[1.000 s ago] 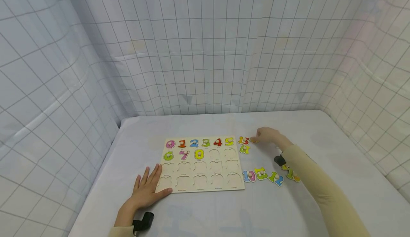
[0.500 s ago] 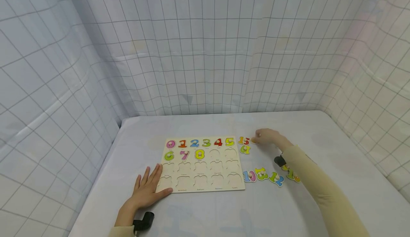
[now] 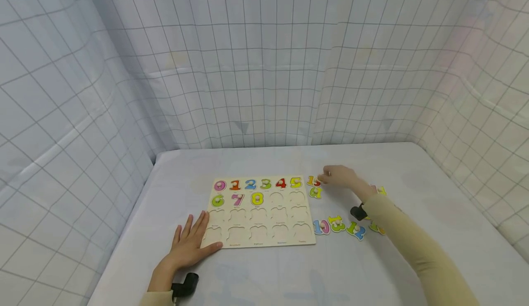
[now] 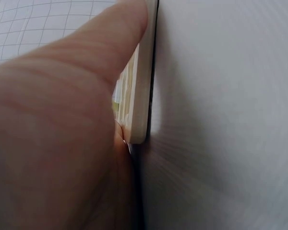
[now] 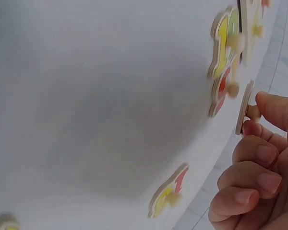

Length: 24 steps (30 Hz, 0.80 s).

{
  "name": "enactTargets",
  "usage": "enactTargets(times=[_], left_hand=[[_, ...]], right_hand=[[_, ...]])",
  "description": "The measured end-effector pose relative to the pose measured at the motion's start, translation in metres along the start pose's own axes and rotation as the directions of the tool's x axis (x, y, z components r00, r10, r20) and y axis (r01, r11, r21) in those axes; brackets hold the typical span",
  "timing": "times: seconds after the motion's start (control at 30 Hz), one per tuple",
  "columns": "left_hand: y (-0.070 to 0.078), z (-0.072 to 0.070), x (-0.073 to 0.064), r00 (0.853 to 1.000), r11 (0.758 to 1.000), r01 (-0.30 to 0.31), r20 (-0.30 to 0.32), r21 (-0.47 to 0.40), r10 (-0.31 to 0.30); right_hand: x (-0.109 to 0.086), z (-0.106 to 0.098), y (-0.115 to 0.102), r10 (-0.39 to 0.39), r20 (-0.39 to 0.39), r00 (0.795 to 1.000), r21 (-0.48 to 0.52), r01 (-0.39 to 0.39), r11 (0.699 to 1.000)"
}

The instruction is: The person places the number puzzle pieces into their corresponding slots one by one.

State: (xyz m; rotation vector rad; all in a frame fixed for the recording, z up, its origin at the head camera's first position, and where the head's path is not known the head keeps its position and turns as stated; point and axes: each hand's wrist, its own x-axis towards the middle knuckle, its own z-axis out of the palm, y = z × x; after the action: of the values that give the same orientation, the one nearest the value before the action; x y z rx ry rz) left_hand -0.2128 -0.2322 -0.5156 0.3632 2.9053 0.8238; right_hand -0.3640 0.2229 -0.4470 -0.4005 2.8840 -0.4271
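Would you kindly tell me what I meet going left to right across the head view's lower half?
Left hand, number board, 10 piece, 13 piece, 12 piece, right sleeve.

Curtained booth: gridded cloth walls [image 3: 264,76], white table [image 3: 446,223].

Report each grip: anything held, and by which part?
Right grip pinches a puzzle piece by its knob, number not visible. Left grip touches the puzzle board, holding nothing.
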Motion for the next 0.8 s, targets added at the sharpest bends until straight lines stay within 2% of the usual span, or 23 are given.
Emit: enactTargets(times=[0.2,0.33,0.53,0.8], left_hand=[[0.000,-0.001,0.001,1.000,1.000,0.009,0.012,0.011,-0.009],[-0.004,0.002,0.002,1.000,0.999,0.016,0.013,0.031,-0.016],[-0.007,0.004,0.003,1.000,1.000,0.007,0.003,0.020,-0.007],[-0.006,0.002,0.002,1.000,1.000,0.009,0.010,0.030,-0.009]], right_hand=[[0.003,0.014,-0.034,-0.095,-0.064,0.993,-0.006,0.095,0.995],[0.004,0.024,-0.059,-0.139,-0.079,0.987,-0.002,0.139,0.990],[0.012,0.040,-0.090,-0.143,-0.077,0.987,-0.024,0.142,0.990],[0.018,0.057,-0.115,-0.173,-0.053,0.984,-0.064,0.169,0.984]])
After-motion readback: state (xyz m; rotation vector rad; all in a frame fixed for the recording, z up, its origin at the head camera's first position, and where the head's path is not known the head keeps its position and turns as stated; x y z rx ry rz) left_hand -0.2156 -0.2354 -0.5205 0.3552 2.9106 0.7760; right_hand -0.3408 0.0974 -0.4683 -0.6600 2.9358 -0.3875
